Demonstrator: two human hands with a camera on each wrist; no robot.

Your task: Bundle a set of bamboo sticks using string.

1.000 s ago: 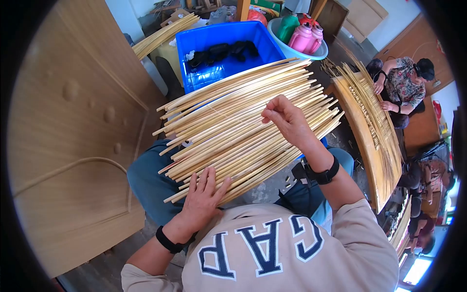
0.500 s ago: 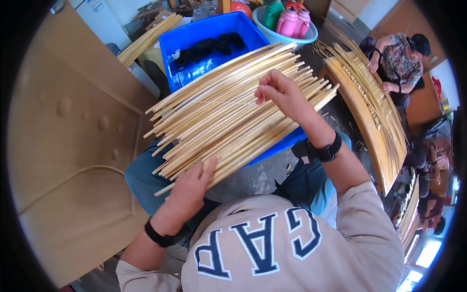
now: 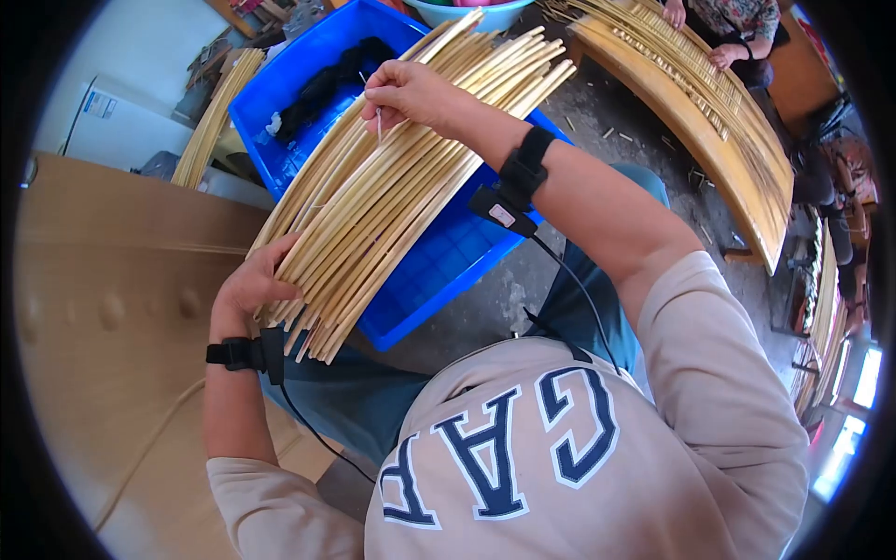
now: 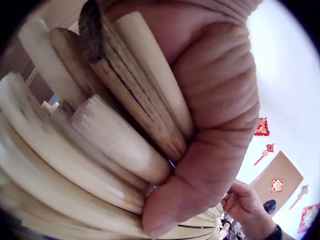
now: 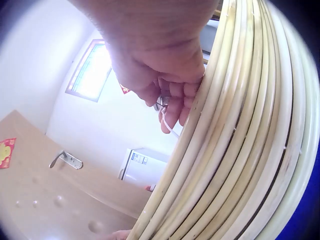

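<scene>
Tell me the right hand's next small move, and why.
Probably the right hand should draw the white thread gently away from the sticks to snug it. The thread runs from its pinched fingers to the row's edge, and the left hand grips the sticks near one end, which should steady them against the pull.

- Left hand (image 3: 252,284): most fingers hidden behind the sticks (image 3: 401,177); cut off by the top edge in the left wrist view.
- Right hand (image 3: 406,93): small item in its pinch mostly covered, too small to identify.
- Sticks: run past upper and lower edges in the right wrist view.
- Black material (image 3: 331,89) in the blue bin (image 3: 285,79): blurred, kind undetermined.
- Basin (image 3: 509,17), second person (image 3: 742,17): cut off by the head view's top edge.
- Label (image 5: 139,158): print illegible.
</scene>
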